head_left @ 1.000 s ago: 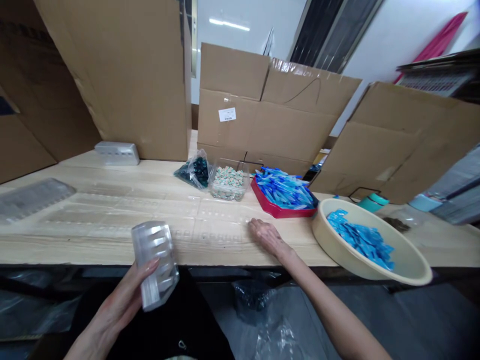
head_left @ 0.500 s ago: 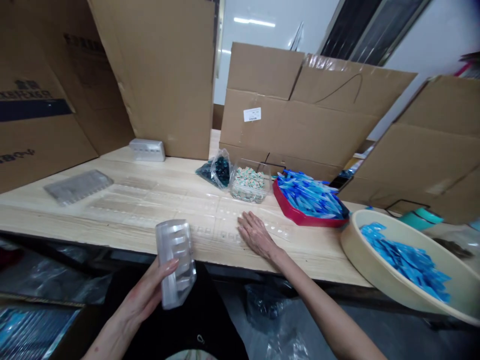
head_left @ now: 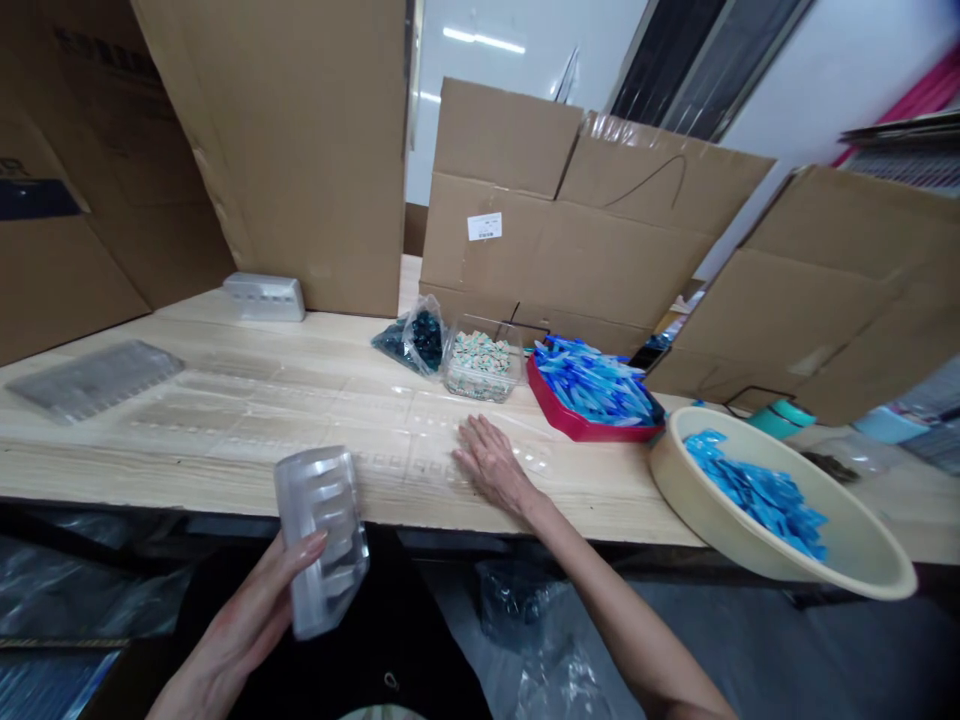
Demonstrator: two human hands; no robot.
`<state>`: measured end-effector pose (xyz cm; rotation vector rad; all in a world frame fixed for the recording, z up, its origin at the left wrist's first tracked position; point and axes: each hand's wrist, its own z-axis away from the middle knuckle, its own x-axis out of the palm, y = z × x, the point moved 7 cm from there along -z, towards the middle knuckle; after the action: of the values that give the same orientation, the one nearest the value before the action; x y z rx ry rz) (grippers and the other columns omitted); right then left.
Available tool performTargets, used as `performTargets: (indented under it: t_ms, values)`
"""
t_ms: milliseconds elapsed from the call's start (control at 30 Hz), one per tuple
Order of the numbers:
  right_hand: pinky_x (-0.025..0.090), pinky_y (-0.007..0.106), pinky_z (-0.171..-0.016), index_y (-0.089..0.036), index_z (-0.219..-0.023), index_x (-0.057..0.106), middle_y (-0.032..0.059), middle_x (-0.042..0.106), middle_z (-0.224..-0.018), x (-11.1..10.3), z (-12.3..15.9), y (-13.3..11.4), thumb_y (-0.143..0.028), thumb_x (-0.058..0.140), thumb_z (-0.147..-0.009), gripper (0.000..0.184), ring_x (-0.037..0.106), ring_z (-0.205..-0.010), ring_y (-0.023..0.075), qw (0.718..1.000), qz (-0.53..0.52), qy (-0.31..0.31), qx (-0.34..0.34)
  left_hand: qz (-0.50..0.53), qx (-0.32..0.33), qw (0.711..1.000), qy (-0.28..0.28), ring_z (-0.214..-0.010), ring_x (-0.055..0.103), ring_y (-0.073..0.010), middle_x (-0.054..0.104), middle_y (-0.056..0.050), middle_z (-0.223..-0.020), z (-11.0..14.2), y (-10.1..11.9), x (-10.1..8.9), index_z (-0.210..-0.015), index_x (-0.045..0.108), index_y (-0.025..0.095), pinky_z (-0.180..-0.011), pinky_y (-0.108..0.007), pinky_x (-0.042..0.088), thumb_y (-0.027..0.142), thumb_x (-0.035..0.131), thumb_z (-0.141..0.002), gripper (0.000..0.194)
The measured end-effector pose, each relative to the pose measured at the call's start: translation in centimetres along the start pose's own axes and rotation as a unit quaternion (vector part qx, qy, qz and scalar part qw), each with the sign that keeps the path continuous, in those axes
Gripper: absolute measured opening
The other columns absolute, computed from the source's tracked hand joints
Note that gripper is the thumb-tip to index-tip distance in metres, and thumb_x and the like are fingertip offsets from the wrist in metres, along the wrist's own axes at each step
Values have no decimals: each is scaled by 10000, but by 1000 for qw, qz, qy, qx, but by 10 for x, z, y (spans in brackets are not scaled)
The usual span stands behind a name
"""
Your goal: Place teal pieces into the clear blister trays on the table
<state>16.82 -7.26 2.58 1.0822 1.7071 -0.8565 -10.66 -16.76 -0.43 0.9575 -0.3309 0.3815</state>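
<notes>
My left hand (head_left: 274, 590) grips a stack of clear plastic blister trays (head_left: 322, 540) in front of the table's near edge, thumb across the moulded ridges. Fingers spread, my right hand (head_left: 491, 465) lies palm down over the right part of the clear blister trays (head_left: 375, 430) laid out in rows on the tabletop. Whether something thin is under its palm is hidden. Behind it stands a clear tub (head_left: 484, 365) of small pale-and-green pieces. Left of the tub is a plastic bag (head_left: 412, 340) of dark teal pieces.
A red tray (head_left: 577, 425) heaped with blue pointed pieces and a cream basin (head_left: 675, 470) holding blue packets stand to the right. More stacked trays (head_left: 101, 378) lie at the left, another stack (head_left: 264, 297) behind. Cardboard boxes (head_left: 540, 240) line the back.
My right hand has moved left over the laid-out trays and its fingers have spread flat. My left hand keeps the tray stack. The view swung right, then partly back.
</notes>
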Motion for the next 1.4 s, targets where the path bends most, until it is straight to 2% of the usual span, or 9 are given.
performTargets:
  t_ms: [233,433,667,733,833,1000,1067,1233,1400]
  values:
    - [414,416,-957,-123,-1181,552,162,551,-1232,-15,42,64,-145,413,-873,339,484,-1179,257,998,43,-42,30,6,-9,1000,-2,-871,658,-269,701,-82,-980,-1,-1,0,-1274,485,209,-739,-322,542,317,764,-587,749]
    - [407,420,-972,-159,-1120,596,135,536,-1265,-14,43,67,-85,389,-854,345,438,-1231,234,999,5,-42,0,-8,-5,1000,-21,-817,662,-269,715,-77,-867,-3,-5,10,-1262,502,192,-720,-324,534,318,779,-567,758]
    - [409,469,-963,-156,-1089,613,144,556,-1240,-15,41,81,-95,368,-859,342,441,-1229,249,998,-58,-10,1,-19,-14,998,-59,-867,647,-246,696,-65,-964,-5,-10,16,-1292,446,223,-774,-331,506,329,744,-627,736]
    - [406,476,-962,-162,-1092,611,145,569,-1219,-27,38,68,-133,396,-866,313,456,-1211,258,995,-95,20,1,-17,-8,997,-76,-883,641,-247,685,-76,-995,-5,-8,24,-1274,464,213,-790,-334,494,318,731,-648,689]
    - [464,414,-887,-181,-1045,621,119,633,-1073,-54,26,22,-252,468,-871,242,578,-1026,230,972,-222,77,22,-15,19,992,-125,-883,631,-235,674,-78,-1002,-4,-2,48,-1257,480,205,-802,-327,474,279,725,-659,651]
    - [496,248,-615,-177,-952,621,37,641,-800,-69,-2,-85,-361,556,-825,233,599,-676,128,854,-516,-53,44,-46,111,978,-169,-983,579,-227,610,-89,-1126,-3,13,84,-1254,463,209,-855,-324,421,230,698,-692,610]
    - [471,223,-551,-162,-915,610,9,611,-716,-64,-10,-111,-381,577,-802,249,562,-590,100,803,-584,-107,48,-62,146,972,-174,-1017,556,-232,600,-91,-1124,-2,18,89,-1224,479,191,-882,-333,399,220,705,-685,585]
    - [437,213,-513,-143,-767,592,-22,560,-618,-51,-24,-124,-412,626,-744,272,513,-516,77,744,-649,-137,80,-82,182,966,-164,-950,565,-217,619,-84,-1005,-2,24,82,-1251,440,174,-887,-356,375,232,708,-685,629]
    - [425,218,-515,-144,-725,585,-20,570,-613,-46,-26,-127,-413,633,-736,273,506,-507,77,718,-674,-149,90,-79,179,970,-146,-947,555,-211,592,-83,-1038,-7,23,72,-1339,337,206,-863,-349,381,234,730,-662,784]
